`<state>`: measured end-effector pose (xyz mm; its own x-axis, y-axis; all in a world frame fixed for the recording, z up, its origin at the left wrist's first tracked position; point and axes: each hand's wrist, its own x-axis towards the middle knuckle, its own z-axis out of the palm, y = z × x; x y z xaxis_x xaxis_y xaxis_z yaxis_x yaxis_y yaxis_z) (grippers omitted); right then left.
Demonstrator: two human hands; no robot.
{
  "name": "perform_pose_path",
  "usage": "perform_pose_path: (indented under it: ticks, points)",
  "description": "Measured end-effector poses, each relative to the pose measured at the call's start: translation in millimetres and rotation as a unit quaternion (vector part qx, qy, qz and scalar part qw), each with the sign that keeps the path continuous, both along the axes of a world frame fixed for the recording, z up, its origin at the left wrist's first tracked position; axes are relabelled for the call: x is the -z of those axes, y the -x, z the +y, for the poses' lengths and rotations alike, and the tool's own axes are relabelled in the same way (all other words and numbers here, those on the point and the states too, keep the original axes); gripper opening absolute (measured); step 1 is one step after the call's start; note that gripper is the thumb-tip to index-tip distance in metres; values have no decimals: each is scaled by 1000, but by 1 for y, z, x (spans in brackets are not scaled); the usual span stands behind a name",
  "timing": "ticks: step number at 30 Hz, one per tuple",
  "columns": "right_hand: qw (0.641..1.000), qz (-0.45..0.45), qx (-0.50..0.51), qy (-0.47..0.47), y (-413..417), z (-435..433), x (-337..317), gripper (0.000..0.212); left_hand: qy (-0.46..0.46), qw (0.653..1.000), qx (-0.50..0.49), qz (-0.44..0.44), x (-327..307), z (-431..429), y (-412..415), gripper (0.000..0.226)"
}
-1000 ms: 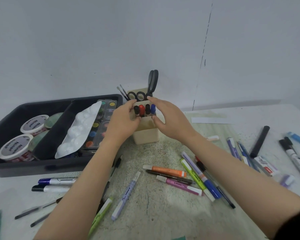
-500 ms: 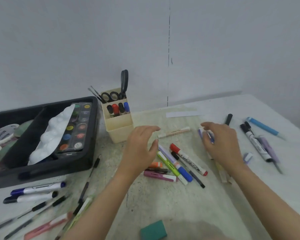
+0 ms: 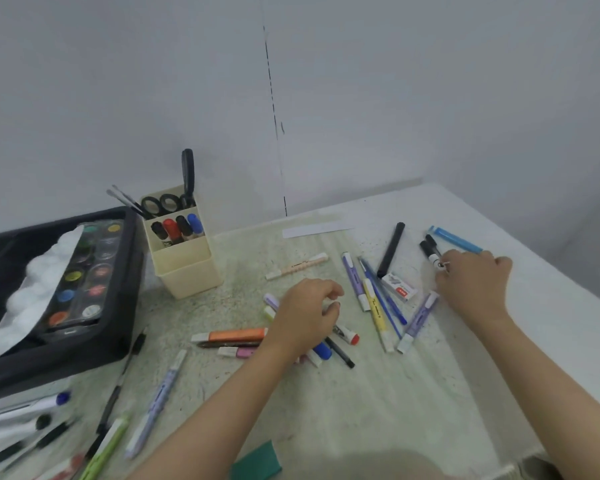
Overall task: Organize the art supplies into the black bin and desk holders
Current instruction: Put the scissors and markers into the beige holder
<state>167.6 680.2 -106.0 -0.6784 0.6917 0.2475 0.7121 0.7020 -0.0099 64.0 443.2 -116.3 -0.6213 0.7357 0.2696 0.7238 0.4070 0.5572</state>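
Both hands have left the cream desk holder (image 3: 184,268) for loose pens: the right hand (image 3: 473,284) curls onto a black-capped marker (image 3: 432,258) near the table's (image 3: 326,410) right edge, grasp unclear. The left hand (image 3: 305,317) hangs loosely curled, empty, over the central marker pile (image 3: 236,336), which likely goes next.

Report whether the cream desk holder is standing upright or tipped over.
Upright. The cream holder stands on its base on the table, with markers and scissors poking up out of its open top.
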Motion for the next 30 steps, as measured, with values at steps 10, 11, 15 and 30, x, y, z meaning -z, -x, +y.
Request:
perform_pose_path:
  ticks: [10,11,15,30]
  points:
    - [1000,2,3,21,-1,6,1,19,-20,1000,-1,-7,11,0,-7,16]
    - [999,30,-3,40,-1,7,4,21,-20,1000,-2,-9,11,-1,-8,15]
    - [970,157,-43,182,-1,4,5,28,-29,998,-14,-47,7,-8,-10,14]
    - [901,301,-183,252,-8,-60,-15,23,137,985,-97,29,1,-32,-3,38]
